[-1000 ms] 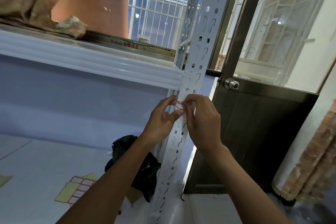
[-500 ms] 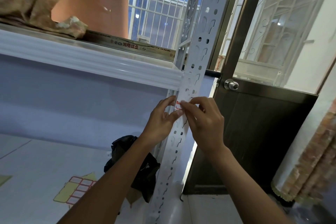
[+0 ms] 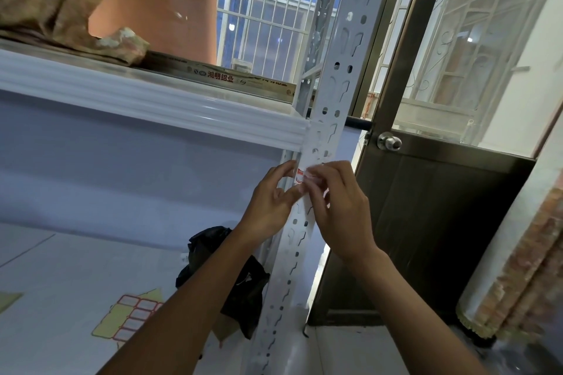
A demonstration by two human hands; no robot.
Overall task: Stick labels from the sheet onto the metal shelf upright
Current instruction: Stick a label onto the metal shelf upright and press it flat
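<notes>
Both hands at label on perforated white shelf upright, beside door.

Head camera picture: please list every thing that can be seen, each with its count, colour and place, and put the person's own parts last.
Metal shelf upright: one, pale grey, perforated, centre, floor to top edge.
Label: one, white with red print, on the upright just below the shelf board, between the fingers.
Label sheet: one, yellow backing with red-bordered labels, on the floor, lower left.
Shelf board: one, white, left, meeting the upright.
Black bag: one, on the floor behind the upright.
Boxed strip: one, printed, lying on the shelf board.
Orange pot: one, on the shelf.
Door: one, dark brown, right.
Door knob: one, silver.
Left hand: one, at the label.
Right hand: one, at the label.
</notes>
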